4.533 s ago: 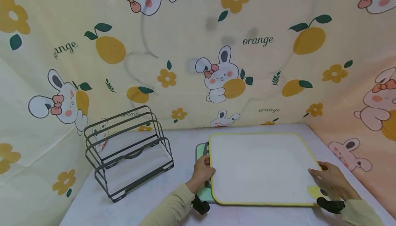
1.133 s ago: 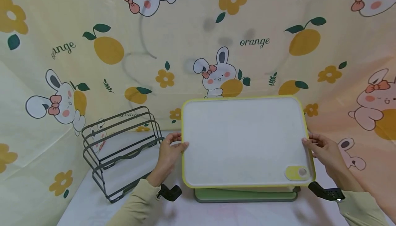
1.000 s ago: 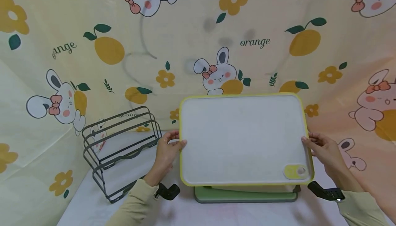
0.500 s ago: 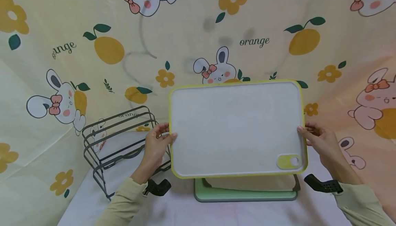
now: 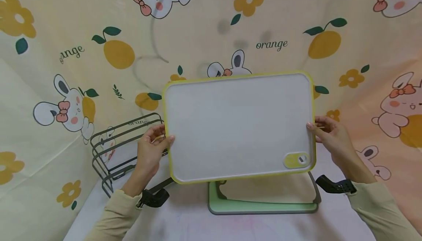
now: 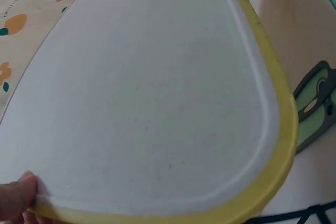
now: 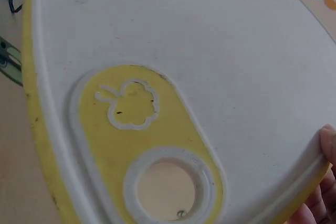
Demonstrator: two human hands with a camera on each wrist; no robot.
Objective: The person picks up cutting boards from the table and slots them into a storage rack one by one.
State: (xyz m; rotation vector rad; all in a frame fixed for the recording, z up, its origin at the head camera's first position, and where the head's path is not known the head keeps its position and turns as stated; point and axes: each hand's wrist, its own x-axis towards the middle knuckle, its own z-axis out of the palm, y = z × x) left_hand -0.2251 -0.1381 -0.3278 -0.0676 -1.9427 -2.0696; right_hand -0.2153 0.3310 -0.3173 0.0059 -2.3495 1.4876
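A white cutting board (image 5: pixel 237 127) with a yellow rim is held up above the table, its face toward the head camera and its left end slightly lower. My left hand (image 5: pixel 150 151) grips its left short edge, and the left thumb (image 6: pixel 17 196) lies on the white face in the left wrist view. At the opposite edge my right hand (image 5: pixel 339 149) pinches the rim, thumb in front and fingers behind. A yellow tab with a round hole (image 7: pixel 121 137) fills the board's lower right corner. The left hand overlaps the dark wire rack (image 5: pixel 123 171) behind it.
On the table (image 5: pixel 230 230) lies a green board (image 5: pixel 263 208) with a grey edge. A beige board (image 5: pixel 270 191) with dark corners rests on top of it. Patterned cloth (image 5: pixel 197 25) rises behind and at both sides.
The white board has been lifted off the stack and moved up and left, now tilted a little. Both hands moved with it, uncovering more of the beige board and hiding part of the rack.
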